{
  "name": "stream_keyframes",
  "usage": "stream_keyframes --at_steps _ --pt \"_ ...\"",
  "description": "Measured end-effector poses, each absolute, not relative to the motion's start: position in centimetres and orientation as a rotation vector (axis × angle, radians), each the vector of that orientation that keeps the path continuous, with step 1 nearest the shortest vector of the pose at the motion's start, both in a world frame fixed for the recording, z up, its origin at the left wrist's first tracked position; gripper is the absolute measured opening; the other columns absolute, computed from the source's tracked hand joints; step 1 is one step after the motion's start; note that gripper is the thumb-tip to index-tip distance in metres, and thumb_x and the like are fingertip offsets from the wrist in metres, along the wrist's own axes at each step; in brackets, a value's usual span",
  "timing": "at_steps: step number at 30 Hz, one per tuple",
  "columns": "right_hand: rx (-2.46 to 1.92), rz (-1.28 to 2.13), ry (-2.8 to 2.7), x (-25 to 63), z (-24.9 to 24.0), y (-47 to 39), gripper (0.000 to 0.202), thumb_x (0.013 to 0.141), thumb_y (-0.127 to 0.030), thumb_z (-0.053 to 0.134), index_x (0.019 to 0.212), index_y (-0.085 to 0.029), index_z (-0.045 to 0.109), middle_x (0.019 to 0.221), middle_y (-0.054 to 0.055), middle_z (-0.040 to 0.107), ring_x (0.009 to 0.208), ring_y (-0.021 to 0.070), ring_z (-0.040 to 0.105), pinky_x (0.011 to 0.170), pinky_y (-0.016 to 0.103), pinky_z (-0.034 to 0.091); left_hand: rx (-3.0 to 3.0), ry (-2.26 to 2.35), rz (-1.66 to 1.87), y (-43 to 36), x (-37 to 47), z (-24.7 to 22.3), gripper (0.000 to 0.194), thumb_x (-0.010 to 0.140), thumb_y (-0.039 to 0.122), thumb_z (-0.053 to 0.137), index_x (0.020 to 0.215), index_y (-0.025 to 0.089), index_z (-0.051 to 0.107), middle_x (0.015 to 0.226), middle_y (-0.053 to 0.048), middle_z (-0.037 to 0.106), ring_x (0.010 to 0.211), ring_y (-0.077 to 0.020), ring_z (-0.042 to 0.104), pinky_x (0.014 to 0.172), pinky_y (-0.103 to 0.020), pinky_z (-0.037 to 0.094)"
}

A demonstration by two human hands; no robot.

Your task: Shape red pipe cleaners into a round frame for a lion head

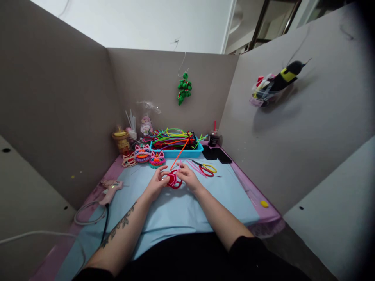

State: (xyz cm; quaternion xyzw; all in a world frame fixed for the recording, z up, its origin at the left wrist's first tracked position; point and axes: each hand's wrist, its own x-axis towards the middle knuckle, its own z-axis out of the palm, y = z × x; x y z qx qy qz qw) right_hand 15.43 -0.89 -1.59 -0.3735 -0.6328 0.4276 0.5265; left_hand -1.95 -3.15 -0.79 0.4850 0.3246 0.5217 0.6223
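Observation:
A red and pink pipe-cleaner piece point(172, 180) with open loops is held between my two hands over the blue cloth. My left hand point(158, 182) grips its left side, fingers closed on the edge. On the other side, my right hand point(187, 177) pinches a pink pipe cleaner point(179, 167) that rises from the piece. An orange pipe cleaner point(179, 153) slants up behind them toward the tray. Just right of my right hand lie scissors point(207, 168) with red and yellow handles, next to loose pink strips point(195, 168).
A blue tray point(177, 153) heaped with coloured pipe cleaners stands behind. Finished lion-like heads point(142, 153) sit left of it. A pink glue gun point(113, 191) with its cable lies at left. Black pads point(216, 154), a lidded cup point(214, 137) and a yellow disc point(264, 204) are at right.

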Motion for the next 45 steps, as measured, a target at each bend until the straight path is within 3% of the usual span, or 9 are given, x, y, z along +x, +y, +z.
stream_keyframes --at_steps 4,11,14,18,23,27,33,39,45 --pt "-0.896 1.019 -1.546 15.3 -1.7 -1.0 0.026 0.067 -0.044 0.068 0.068 -0.018 0.065 0.122 0.009 0.049 0.116 0.0245 0.045 0.095 0.037 0.036 1.134 0.851 1.308 -2.6 -2.2 -0.9 0.062 0.063 0.034 0.074 0.115 0.020 0.044 0.102 -0.006 0.057 0.067 -0.0110 0.058 0.060 -0.025 0.046" --pt "-0.898 0.926 -1.589 14.2 -2.4 -1.3 0.019 0.068 -0.037 0.069 0.073 -0.020 0.067 0.124 0.007 0.047 0.115 0.0220 0.046 0.101 0.039 0.031 1.282 1.034 1.536 -1.9 -2.2 -1.4 0.048 0.068 0.033 0.067 0.108 0.018 0.046 0.113 -0.011 0.055 0.096 -0.0185 0.057 0.076 -0.030 0.047" --pt "-0.925 0.880 -1.453 13.8 -2.7 -1.1 0.019 0.068 -0.037 0.067 0.074 -0.019 0.066 0.130 0.007 0.041 0.115 0.0207 0.045 0.100 0.035 0.033 1.345 1.175 1.608 -1.9 -2.3 -1.6 0.038 0.074 0.037 0.060 0.106 0.019 0.048 0.103 -0.007 0.058 0.082 -0.0147 0.059 0.070 -0.028 0.047" --pt "-0.982 0.823 -1.274 13.7 -3.0 -0.6 0.021 0.068 -0.039 0.067 0.073 -0.019 0.064 0.134 0.008 0.036 0.111 0.0203 0.047 0.097 0.035 0.035 1.492 1.268 1.539 -2.4 -2.2 -1.5 0.037 0.078 0.039 0.055 0.108 0.018 0.051 0.071 -0.001 0.060 0.064 -0.0136 0.057 0.060 -0.025 0.044" --pt "-0.949 0.817 -1.283 13.4 -3.2 -0.8 0.022 0.069 -0.039 0.067 0.075 -0.019 0.064 0.134 0.008 0.034 0.109 0.0198 0.049 0.096 0.034 0.037 1.647 1.183 1.404 -3.3 -1.2 -1.2 0.055 0.072 0.035 0.063 0.122 0.018 0.047 0.082 -0.004 0.067 0.073 -0.0166 0.062 0.064 -0.026 0.045" --pt "-0.927 0.912 -1.316 12.8 -3.1 -1.2 0.024 0.067 -0.041 0.067 0.076 -0.018 0.064 0.133 0.008 0.035 0.105 0.0199 0.052 0.087 0.034 0.044 1.616 1.159 1.456 -3.4 -1.2 -1.1 0.052 0.072 0.033 0.064 0.119 0.018 0.051 0.083 -0.005 0.068 0.074 -0.0174 0.063 0.065 -0.027 0.045" --pt "-0.904 1.006 -1.301 12.8 -2.5 -1.4 0.024 0.068 -0.040 0.066 0.078 -0.019 0.064 0.124 0.009 0.045 0.097 0.0193 0.055 0.075 0.029 0.048 1.539 1.137 1.464 -3.1 -1.7 -1.0 0.043 0.073 0.034 0.063 0.111 0.017 0.058 0.067 0.000 0.063 0.063 -0.0141 0.058 0.063 -0.026 0.044" --pt "-0.892 0.942 -1.238 13.2 -2.3 -1.2 0.022 0.066 -0.038 0.067 0.078 -0.019 0.064 0.115 0.008 0.051 0.102 0.0216 0.053 0.080 0.031 0.046 1.524 1.077 1.461 -2.9 -1.7 -0.9 0.038 0.071 0.036 0.064 0.105 0.017 0.063 0.102 -0.008 0.067 0.084 -0.0198 0.062 0.073 -0.030 0.048" --pt "-0.883 0.824 -1.414 13.6 -1.7 -1.8 0.015 0.069 -0.033 0.067 0.079 -0.022 0.066 0.111 0.007 0.052 0.111 0.0207 0.049 0.098 0.036 0.036 1.561 1.136 1.440 -3.0 -1.9 -0.7 0.036 0.074 0.033 0.061 0.105 0.017 0.064 0.101 -0.009 0.068 0.083 -0.0199 0.063 0.071 -0.030 0.048"
